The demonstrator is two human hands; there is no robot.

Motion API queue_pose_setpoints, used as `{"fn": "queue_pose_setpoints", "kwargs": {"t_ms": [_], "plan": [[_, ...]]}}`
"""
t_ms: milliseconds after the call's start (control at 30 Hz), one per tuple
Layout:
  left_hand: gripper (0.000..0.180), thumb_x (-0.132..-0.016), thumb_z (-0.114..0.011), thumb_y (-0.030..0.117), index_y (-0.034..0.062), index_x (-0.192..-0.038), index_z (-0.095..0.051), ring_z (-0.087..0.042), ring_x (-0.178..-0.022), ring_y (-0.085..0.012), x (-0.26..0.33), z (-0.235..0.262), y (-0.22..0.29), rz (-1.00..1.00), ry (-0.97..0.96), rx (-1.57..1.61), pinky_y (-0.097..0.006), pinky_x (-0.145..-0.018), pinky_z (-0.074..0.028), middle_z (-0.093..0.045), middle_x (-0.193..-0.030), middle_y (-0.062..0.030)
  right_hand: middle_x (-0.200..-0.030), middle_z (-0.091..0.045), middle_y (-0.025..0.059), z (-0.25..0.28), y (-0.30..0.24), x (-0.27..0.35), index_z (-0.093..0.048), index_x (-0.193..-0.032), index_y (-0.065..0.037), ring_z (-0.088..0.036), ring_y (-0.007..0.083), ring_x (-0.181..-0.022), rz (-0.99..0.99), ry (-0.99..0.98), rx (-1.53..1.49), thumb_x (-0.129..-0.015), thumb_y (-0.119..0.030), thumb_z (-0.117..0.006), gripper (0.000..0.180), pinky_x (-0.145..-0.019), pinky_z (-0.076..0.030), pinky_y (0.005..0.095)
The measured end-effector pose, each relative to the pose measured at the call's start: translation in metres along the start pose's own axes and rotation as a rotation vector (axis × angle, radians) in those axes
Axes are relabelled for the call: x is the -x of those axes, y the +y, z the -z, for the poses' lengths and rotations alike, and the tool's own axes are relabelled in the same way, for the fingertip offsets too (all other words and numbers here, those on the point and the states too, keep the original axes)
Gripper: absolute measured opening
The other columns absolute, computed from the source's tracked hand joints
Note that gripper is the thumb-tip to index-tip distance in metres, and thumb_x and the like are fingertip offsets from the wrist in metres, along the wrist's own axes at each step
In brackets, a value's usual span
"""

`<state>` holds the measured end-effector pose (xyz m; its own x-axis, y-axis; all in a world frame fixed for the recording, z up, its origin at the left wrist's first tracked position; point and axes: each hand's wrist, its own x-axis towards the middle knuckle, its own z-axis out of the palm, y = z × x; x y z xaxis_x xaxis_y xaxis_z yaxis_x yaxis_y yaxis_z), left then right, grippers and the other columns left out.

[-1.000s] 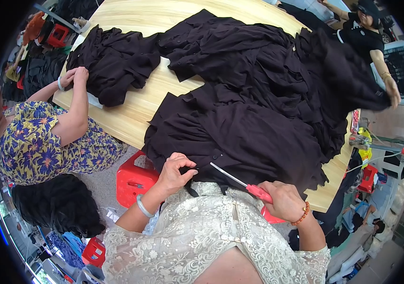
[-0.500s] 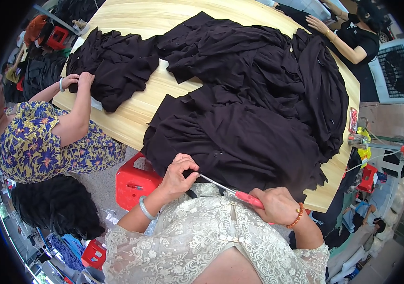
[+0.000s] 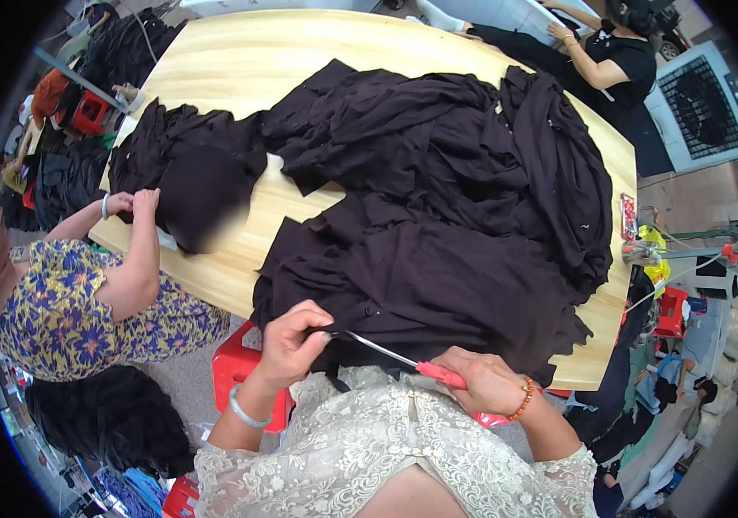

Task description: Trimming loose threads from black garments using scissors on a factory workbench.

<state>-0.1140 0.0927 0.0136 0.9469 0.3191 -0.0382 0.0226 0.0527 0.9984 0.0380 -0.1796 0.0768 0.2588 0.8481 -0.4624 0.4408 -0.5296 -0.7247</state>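
My right hand [image 3: 487,380] is closed round the red handles of a pair of scissors [image 3: 383,349]. Their metal blades look together and point left toward my other hand. With thumb and fingers pressed together, my left hand [image 3: 294,344] pinches the near edge of a black garment [image 3: 421,268], a short way from the blade tips. The garment lies rumpled along the table's near edge, part of it hanging down toward my lace top. A small button shows on the cloth near my left hand.
More black garments [image 3: 412,121] are heaped farther back on the pale wooden table [image 3: 239,52]. At the left, a person's hands [image 3: 133,203] handle another black garment [image 3: 200,186]. A red stool [image 3: 235,367] stands beside my left arm. Another person works at the far right.
The view has shifted, so the table and garments sit lower in it. My left hand still pinches the cloth and my right still grips the scissors, blade tips slightly farther from the left hand.
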Motion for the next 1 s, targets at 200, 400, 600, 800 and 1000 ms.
{"fn": "queue_pose_setpoints", "kwargs": {"t_ms": [200,400,600,800,1000], "plan": [[0.008,-0.087,-0.061,0.001,0.0,-0.095,-0.059,-0.057,-0.083,-0.0204,-0.055,0.032,0.078,-0.42,0.087,0.085,-0.032,-0.076,-0.05,-0.053,-0.085,-0.0103,-0.093,-0.065,0.0192,0.019,0.035,-0.019,-0.059,-0.111,-0.005,-0.063,0.0389,-0.088,-0.068,-0.017,0.016,-0.085,-0.019,-0.064,0.03,-0.076,-0.051,0.0434],[0.013,-0.091,-0.055,0.007,-0.0043,-0.097,-0.056,-0.052,-0.085,-0.0199,-0.115,0.066,0.12,-0.68,0.244,-0.141,-0.03,-0.079,-0.043,-0.054,-0.092,-0.0124,-0.073,-0.062,0.0282,0.078,0.075,-0.014,-0.065,-0.079,0.004,-0.063,0.0445,-0.074,-0.495,0.406,0.305,-0.085,-0.029,-0.065,0.033,-0.068,-0.051,0.0504],[0.02,-0.09,-0.061,0.001,-0.0042,-0.11,-0.062,-0.062,-0.091,-0.0107,-0.217,0.117,0.109,-0.639,0.5,0.12,-0.02,-0.083,-0.046,-0.066,-0.1,-0.006,-0.108,-0.062,0.0275,0.194,0.083,-0.043,-0.054,-0.131,-0.016,-0.063,0.0451,-0.087,-0.395,0.772,0.765,-0.089,-0.016,-0.057,0.042,-0.076,-0.052,0.0509],[0.018,-0.089,-0.065,0.009,0.0024,-0.106,-0.069,-0.059,-0.083,-0.0068,-0.268,0.166,0.015,-0.232,0.644,-0.236,-0.021,-0.077,-0.047,-0.067,-0.094,-0.0019,-0.108,-0.064,0.0214,0.203,0.098,-0.072,-0.063,-0.104,-0.007,-0.061,0.0382,-0.099,-0.204,0.769,0.751,-0.085,-0.023,-0.065,0.025,-0.083,-0.049,0.0436],[0.027,-0.079,-0.071,0.011,0.0022,-0.103,-0.063,-0.057,-0.085,-0.0103,-0.13,0.063,-0.023,0.166,-0.035,-0.475,-0.026,-0.079,-0.048,-0.062,-0.096,-0.0015,-0.065,-0.059,0.0219,0.105,0.097,-0.028,-0.064,-0.078,0.0,-0.061,0.0398,-0.064,-0.525,0.568,0.108,-0.083,-0.033,-0.071,0.034,-0.057,-0.047,0.0415]]}}
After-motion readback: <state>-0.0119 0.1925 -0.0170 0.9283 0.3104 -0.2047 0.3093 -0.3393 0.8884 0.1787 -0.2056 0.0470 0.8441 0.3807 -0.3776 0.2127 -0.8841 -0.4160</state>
